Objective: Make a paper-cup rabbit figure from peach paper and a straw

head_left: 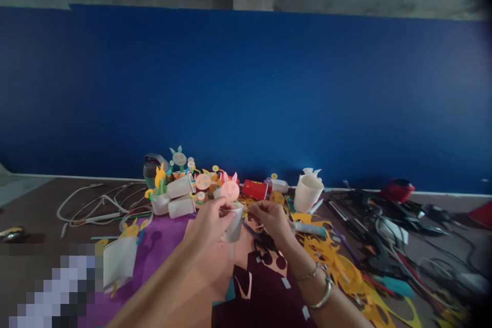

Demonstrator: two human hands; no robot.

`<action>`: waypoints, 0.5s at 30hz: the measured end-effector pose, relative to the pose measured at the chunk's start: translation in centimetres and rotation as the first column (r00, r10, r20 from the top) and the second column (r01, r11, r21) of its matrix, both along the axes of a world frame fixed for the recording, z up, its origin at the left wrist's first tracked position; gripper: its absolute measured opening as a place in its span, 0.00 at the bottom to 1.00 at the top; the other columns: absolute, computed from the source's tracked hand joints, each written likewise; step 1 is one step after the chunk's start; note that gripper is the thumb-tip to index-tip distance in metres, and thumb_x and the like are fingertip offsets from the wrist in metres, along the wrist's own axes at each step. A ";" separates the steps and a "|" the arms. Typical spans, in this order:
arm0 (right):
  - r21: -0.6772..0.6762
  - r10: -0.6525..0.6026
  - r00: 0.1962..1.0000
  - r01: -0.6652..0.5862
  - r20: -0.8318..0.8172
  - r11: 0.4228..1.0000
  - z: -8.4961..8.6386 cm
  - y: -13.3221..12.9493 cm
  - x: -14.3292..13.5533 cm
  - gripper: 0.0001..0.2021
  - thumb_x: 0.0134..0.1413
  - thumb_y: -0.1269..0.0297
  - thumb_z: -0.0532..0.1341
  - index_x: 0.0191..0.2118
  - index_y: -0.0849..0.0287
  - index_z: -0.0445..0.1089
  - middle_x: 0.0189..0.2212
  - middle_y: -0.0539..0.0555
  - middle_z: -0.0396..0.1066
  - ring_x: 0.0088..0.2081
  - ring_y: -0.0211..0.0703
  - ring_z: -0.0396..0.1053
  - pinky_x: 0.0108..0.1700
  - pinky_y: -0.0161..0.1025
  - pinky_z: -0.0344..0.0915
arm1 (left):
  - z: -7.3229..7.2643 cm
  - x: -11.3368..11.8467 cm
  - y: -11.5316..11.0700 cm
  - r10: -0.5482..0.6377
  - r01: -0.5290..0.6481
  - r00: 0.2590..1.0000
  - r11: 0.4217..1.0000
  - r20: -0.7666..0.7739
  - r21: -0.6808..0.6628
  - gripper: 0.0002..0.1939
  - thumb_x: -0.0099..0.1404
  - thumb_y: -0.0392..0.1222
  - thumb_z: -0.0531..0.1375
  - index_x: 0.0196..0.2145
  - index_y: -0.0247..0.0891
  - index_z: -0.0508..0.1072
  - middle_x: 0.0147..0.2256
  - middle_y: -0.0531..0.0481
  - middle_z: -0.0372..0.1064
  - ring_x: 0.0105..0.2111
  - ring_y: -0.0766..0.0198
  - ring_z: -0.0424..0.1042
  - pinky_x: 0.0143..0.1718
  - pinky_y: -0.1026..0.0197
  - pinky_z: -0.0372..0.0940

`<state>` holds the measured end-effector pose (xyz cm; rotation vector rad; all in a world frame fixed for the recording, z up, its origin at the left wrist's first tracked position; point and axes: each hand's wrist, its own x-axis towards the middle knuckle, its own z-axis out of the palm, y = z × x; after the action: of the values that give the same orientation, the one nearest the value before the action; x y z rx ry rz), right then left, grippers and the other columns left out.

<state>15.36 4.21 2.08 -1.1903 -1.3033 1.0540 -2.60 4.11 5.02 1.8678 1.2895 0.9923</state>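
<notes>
My left hand (215, 220) grips a white paper cup (232, 228) by its rim, thumb and fingers closed on it. Above the cup stands a pink paper rabbit face (230, 189) with two upright ears. Just right of the cup, my right hand (271, 215) is closed in a pinch, apart from the rim; whatever its fingertips hold is too small to make out. Black scissors (263, 246) lie beneath that hand. Orange paper (207, 282) and dark maroon paper (265, 302) with cut holes and scraps spread below both hands.
Decorated white cups (182, 206) crowd the back left. A red cup (255, 189) lies behind my hands, and a larger white cup (307, 192) stands right. Yellow paper offcuts (338, 266), black cables (430, 246) and tools cover the right side. A blue wall (246, 87) borders the table.
</notes>
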 end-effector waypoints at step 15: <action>0.162 -0.003 0.328 -0.458 0.945 0.874 -3.8 -3.3 -5.1 0.11 0.55 0.57 0.59 0.37 0.57 0.74 0.36 0.55 0.71 0.40 0.47 0.67 0.39 0.39 0.61 | 1.2 -2.5 1.6 0.162 -0.159 0.965 0.987 -0.204 0.029 0.03 0.54 0.36 0.57 0.28 0.37 0.69 0.25 0.52 0.70 0.20 0.67 0.67 0.22 0.66 0.58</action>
<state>10.24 0.91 -1.75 -1.3076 -2.5405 0.0894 -5.06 5.68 6.21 1.9405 1.5814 0.9072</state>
